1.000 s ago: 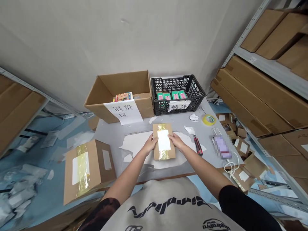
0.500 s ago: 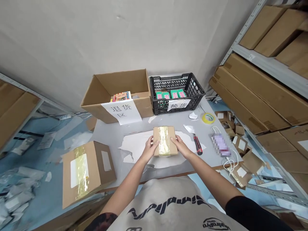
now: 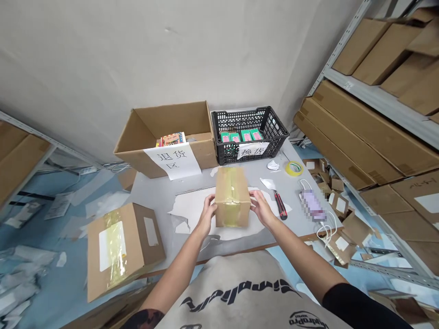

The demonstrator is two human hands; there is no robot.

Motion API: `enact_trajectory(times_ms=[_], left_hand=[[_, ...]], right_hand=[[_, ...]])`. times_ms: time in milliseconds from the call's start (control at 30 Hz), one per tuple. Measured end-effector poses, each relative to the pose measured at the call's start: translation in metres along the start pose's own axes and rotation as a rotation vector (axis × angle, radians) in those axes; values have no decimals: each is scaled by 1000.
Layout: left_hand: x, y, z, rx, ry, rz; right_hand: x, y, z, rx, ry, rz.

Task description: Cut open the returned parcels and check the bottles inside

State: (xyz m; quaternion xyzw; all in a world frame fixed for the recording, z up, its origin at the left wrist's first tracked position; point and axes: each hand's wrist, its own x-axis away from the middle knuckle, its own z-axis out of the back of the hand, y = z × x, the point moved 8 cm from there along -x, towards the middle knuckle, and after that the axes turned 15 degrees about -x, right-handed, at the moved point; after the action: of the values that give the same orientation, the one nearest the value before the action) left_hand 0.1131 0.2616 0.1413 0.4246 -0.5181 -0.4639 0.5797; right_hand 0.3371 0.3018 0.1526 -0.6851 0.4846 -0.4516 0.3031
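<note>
Taped kraft parcel box (image 3: pixel 232 197) is gripped btwn L hand (image 3: pixel 207 214) and R hand (image 3: pixel 262 208), palms pressed in on its side faces, neither hand nearer; long axis runs fwd from the grip, box sitting just above or on white paper sheet (image 3: pixel 187 212) on gray table (image 3: pixel 151 198). Taped carton (image 3: pixel 121 251) is seen to the L, red-black utility knife (image 3: pixel 280 204) and tape roll (image 3: pixel 294 168) to the R.
</note>
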Motion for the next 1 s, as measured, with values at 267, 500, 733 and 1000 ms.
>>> enact_trajectory(times_ms=[267, 500, 733, 1000], left_hand=[[5, -57, -28, -118, -123, 341], [-24, 6, -11, -136, -50, -7], [-4, 15, 2, -38, -30, -103], [15, -44, -8, -58, -78, 128]], right_hand=[[-6, 77, 26, 175, 13, -190], [-20, 4, -7, -29, 0, -128], [-6, -3, -11, -104, -45, -68], [7, 46, 3, 37, -24, -167]])
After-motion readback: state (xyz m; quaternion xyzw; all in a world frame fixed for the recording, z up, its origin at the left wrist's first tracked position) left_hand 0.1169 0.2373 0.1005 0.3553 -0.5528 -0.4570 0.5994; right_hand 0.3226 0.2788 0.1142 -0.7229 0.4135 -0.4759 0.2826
